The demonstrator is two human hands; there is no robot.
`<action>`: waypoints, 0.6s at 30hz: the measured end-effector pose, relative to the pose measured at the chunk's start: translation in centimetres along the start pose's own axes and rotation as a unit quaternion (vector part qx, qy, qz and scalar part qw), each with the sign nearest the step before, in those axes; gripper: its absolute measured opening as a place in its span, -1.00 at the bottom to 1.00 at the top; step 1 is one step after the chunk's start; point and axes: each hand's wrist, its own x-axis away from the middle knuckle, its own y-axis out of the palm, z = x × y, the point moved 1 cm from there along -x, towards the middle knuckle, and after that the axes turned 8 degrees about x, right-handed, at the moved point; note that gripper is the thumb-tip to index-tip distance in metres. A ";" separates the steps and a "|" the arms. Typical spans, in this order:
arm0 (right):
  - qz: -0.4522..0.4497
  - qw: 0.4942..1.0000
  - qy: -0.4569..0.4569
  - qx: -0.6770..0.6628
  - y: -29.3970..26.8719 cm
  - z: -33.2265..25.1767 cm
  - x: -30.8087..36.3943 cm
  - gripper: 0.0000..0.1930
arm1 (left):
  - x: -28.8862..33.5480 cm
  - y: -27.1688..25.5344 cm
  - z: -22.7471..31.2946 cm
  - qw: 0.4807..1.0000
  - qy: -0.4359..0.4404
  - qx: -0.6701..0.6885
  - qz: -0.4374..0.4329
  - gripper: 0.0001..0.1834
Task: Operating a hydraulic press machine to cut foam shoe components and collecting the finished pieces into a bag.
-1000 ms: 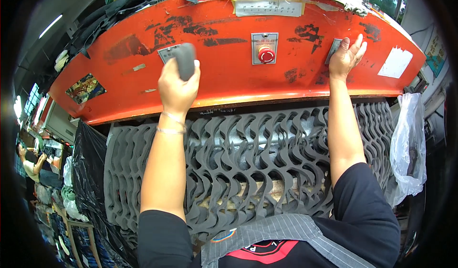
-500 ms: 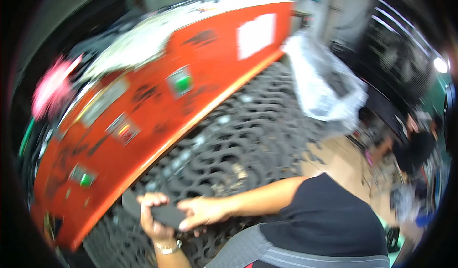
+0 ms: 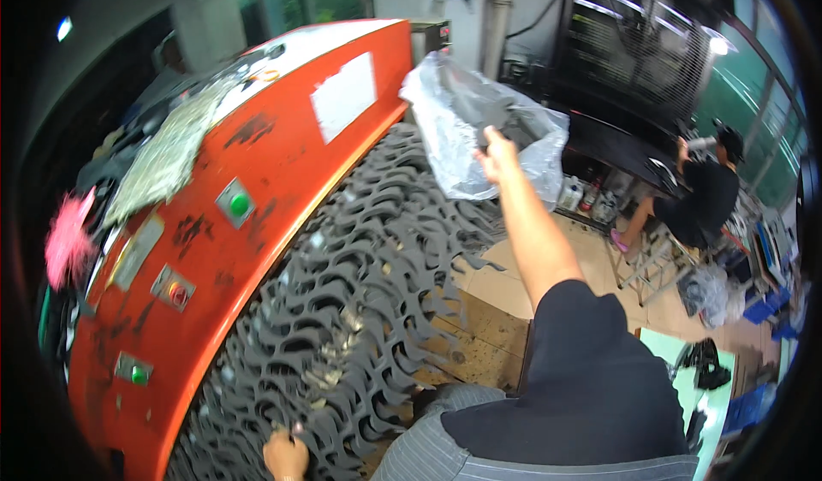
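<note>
While at the clear bag (image 3: 447,130), right hand (image 3: 498,156) near grey pieces (image 3: 524,123).

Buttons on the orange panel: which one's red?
The middle button, set between the upper button and the lower button; both of those are green.

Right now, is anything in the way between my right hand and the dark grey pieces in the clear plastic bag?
Nothing visible is. Your right hand is at the opening of the clear plastic bag, with the dark grey pieces showing just beyond it. Whether it touches them, I can't tell.
</note>
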 end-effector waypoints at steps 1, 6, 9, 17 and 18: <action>0.019 0.992 0.040 0.114 0.1 0.1 -1.4 -0.60 | 0.8 -0.4 1.6 0.999 0.002 0.007 0.046 -0.65; -0.159 0.941 -0.198 0.225 7.8 4.0 8.3 -0.42 | -0.3 -0.3 5.0 0.989 -0.023 0.026 0.141 -0.67; -0.385 0.885 -0.179 0.193 12.4 7.0 21.7 -0.54 | -1.6 -0.1 6.2 0.985 -0.044 0.025 0.164 -0.61; -0.699 0.560 -0.389 0.213 19.6 11.7 41.8 -0.72 | -1.0 0.3 4.8 0.975 -0.104 0.059 0.186 -0.49; -0.707 0.539 -0.410 0.202 20.1 11.9 42.1 -0.72 | -0.9 0.2 4.7 0.976 -0.107 0.069 0.177 -0.49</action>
